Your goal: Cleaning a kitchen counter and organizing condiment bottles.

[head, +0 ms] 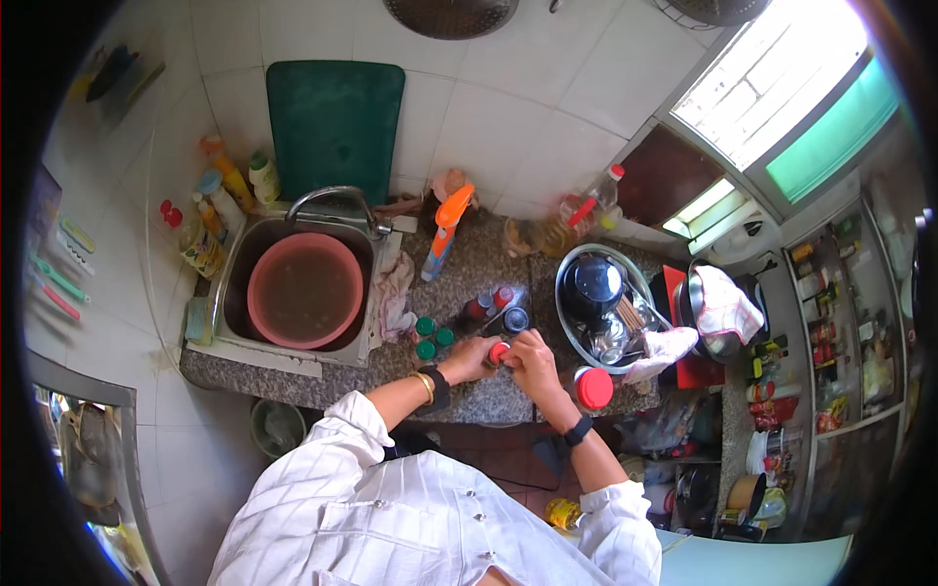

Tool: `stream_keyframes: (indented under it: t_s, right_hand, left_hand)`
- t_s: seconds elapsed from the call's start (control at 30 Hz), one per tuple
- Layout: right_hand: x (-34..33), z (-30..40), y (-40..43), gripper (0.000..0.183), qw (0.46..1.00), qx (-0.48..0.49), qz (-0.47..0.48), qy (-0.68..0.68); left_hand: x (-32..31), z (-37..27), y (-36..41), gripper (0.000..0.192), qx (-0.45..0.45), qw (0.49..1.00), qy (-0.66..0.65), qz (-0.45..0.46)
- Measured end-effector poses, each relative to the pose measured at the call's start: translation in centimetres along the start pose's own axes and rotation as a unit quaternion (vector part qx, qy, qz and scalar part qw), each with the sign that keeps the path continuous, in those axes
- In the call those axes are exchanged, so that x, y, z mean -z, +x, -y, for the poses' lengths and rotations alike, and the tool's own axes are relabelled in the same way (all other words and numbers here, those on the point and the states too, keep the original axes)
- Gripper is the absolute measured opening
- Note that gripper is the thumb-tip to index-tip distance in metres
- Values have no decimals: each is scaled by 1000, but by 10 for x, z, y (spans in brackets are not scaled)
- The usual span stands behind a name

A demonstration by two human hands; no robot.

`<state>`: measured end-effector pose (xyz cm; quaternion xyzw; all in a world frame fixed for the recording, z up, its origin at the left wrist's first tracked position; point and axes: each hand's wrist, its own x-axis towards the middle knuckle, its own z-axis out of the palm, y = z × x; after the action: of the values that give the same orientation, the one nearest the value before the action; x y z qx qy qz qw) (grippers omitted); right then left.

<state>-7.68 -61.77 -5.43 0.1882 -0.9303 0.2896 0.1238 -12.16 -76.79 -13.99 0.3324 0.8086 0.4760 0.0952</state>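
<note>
Near the counter's front edge, my left hand (pixel 470 360) grips a small container with a red cap (pixel 498 353); the fingers hide most of its body. The fingers of my right hand (pixel 532 359) are pinched at the right side of that cap. Left of my left hand, several green-capped containers (pixel 426 338) stand together. Just beyond my hands are dark bottles, one with a red cap (pixel 503 296), and a container with a dark round lid (pixel 516 319). A jar with a wide red lid (pixel 593 387) stands right of my right wrist.
A pink basin (pixel 356 269) of murky water sits in the steel sink (pixel 238 300) at left. An oval metal basin (pixel 563 293) on the right holds a black bowl and utensils. An orange-and-blue bottle (pixel 442 238) stands behind on the granite counter (pixel 484 256).
</note>
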Motion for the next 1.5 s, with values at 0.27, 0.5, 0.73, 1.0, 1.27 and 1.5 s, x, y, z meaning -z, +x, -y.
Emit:
stream_keyframes:
  t_s: [0.27,0.5,0.73,1.0,1.27,1.5]
  right_hand:
    - [-4,10,2,12,1000,17,-16,-7]
    - [-10,12,8,14,996,-10,-80,-42]
    - [-8,9,5,19,995,-18,-80,-50]
    - [-14,20,8,12,996,-24,-71,-39]
    - [-9,20,-7,13,998,-1,-50,-36]
    - [-24,30,12,17,997,12,-62,-49]
  left_hand:
    - [1,4,0,40,13,1000,-17,7]
    - [-1,2,-1,44,-8,1000,-26,3]
    - [-3,2,-2,44,6,1000,-2,-1]
    - [0,2,-3,41,-6,999,-35,-2]
    - [6,-6,-5,42,16,1000,15,17]
    - [-12,20,-7,42,-1,1000,-26,-7]
